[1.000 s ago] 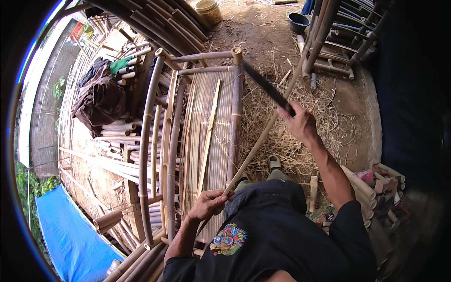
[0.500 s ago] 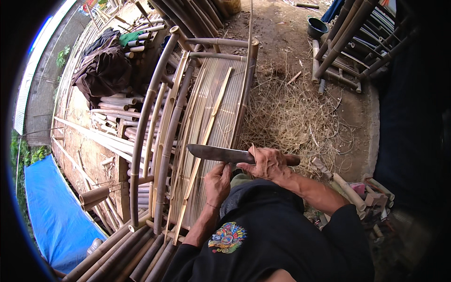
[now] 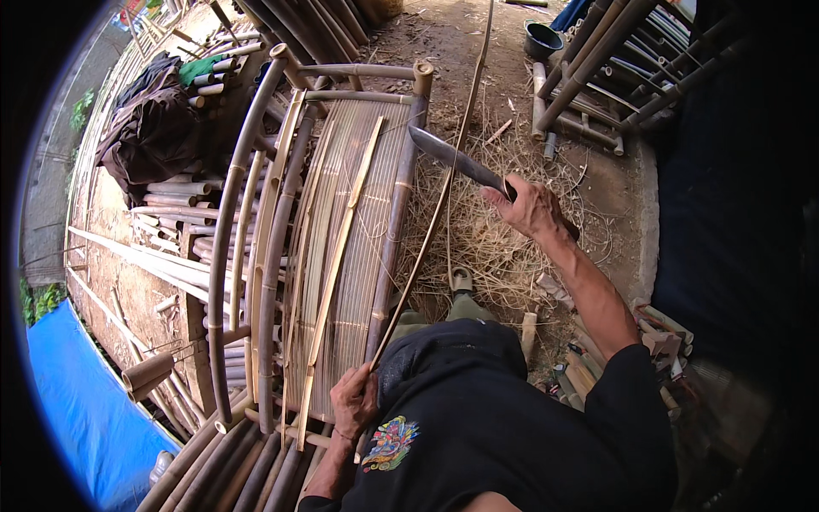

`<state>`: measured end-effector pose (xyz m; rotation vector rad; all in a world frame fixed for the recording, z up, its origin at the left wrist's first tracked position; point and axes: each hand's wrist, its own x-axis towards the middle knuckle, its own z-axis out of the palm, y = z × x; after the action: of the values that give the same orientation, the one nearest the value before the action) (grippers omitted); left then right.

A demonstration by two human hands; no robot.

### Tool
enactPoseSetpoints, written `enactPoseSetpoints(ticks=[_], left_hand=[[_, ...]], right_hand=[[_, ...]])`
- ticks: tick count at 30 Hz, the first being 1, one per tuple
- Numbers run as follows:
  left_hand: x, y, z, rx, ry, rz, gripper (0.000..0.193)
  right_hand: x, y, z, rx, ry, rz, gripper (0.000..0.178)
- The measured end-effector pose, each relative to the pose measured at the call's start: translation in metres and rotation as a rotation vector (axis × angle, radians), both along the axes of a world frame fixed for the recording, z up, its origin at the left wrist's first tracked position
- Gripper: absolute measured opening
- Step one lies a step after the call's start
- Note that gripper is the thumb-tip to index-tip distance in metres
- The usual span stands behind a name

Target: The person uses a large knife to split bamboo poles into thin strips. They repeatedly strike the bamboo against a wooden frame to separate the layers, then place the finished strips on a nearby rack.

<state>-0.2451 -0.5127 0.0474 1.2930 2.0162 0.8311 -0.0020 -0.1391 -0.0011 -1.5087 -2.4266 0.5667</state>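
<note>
My right hand is closed round the handle of a machete with a long dark blade. Its blade points up and to the left and crosses a long, thin bamboo strip; whether the two touch I cannot tell. Low beside my body, my left hand grips the strip near its lower end, and the strip slants away past the top edge of the view. Directly left of it stands a bamboo bench with a slatted seat, where a pale split piece of bamboo lies lengthwise.
Thin shavings cover the ground around my foot. Bamboo poles and a dark cloth are piled beyond the bench. A bamboo frame and a dark bucket stand far right. A blue tarp lies far left.
My right hand has swung the machete away and to the right, its blade now angled. My left hand has dropped lower and nearer my body, drawing apart from the right with the strip.
</note>
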Motion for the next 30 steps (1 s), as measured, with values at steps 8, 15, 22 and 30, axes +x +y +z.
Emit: enactPoseSetpoints(ticks=[8, 15, 22, 30], left_hand=[[-0.042, -0.088, -0.031, -0.033, 0.103, 0.022, 0.006], [-0.053, -0.071, -0.024, -0.028, 0.173, -0.017, 0.007], [-0.068, -0.078, -0.051, -0.116, -0.064, 0.016, 0.014], [0.004, 0.133, -0.009, -0.142, -0.867, 0.24, 0.035]], right_hand=[[0.064, 0.071, 0.006, 0.102, 0.007, -0.105, 0.066], [0.059, 0.054, -0.009, 0.467, 0.014, 0.44, 0.066], [0.115, 0.104, 0.018, 0.089, 0.038, -0.513, 0.078], [-0.015, -0.09, -0.003, -0.104, 0.238, 0.074, 0.067]])
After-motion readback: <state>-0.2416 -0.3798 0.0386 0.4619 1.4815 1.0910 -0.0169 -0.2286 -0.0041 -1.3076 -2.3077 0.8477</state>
